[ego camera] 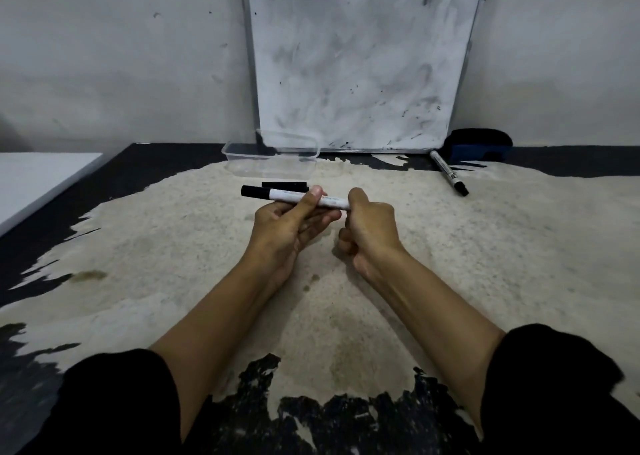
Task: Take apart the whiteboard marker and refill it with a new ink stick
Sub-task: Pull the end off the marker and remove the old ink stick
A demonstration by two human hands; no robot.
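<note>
A white whiteboard marker (pixel 281 195) with a black cap on its left end lies level above the table's middle. My left hand (pixel 294 222) grips its barrel from below, thumb on top. My right hand (pixel 369 227) is closed around the marker's right end, which its fingers hide. Just behind the marker, a short black stick (pixel 284 184) lies flat on the table; it may be the ink stick.
A clear plastic box (pixel 270 151) stands behind the stick. A smudged whiteboard (pixel 360 59) leans on the wall. A second marker (pixel 448 173) and a dark eraser (pixel 478 144) lie at the back right. A white slab (pixel 38 181) sits at left.
</note>
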